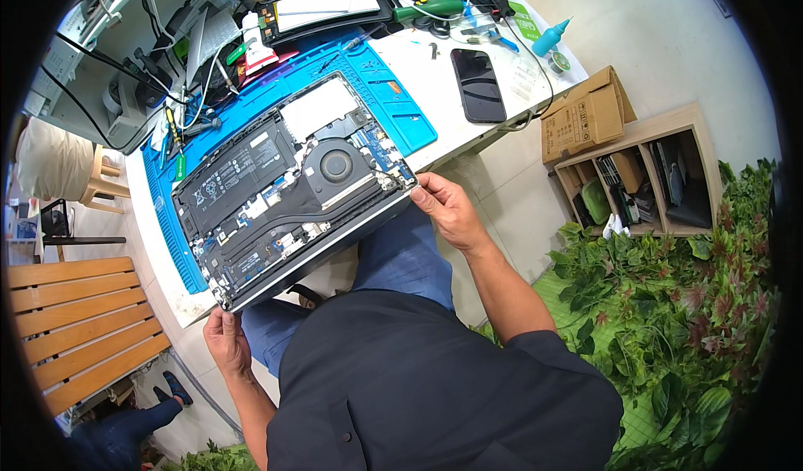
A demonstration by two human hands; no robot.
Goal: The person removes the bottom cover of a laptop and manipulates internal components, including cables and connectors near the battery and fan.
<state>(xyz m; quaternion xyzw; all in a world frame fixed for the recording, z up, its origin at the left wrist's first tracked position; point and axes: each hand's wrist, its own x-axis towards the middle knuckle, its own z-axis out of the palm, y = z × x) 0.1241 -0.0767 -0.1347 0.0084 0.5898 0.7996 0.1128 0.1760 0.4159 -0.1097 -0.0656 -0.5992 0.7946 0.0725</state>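
An opened laptop (284, 212) lies with its inner parts bared, tilted over the near edge of the bench. Its black battery (238, 166), round cooling fan (336, 166) and boards face up. My left hand (226, 340) pinches the laptop's near left corner between thumb and fingers. At its near right corner, my right hand (449, 212) grips the edge, thumb on top. Beneath the laptop lies a blue repair mat (401, 124), partly covered by it.
A black phone (478, 86) lies on the white bench right of the mat. Behind are a green-handled screwdriver (428, 9), cables and tools. A teal bottle (552, 36) stands at the right edge. Beyond sit a cardboard box (585, 115), wooden shelf (661, 170) and leafy plants (669, 304); a slatted bench (88, 329) is left.
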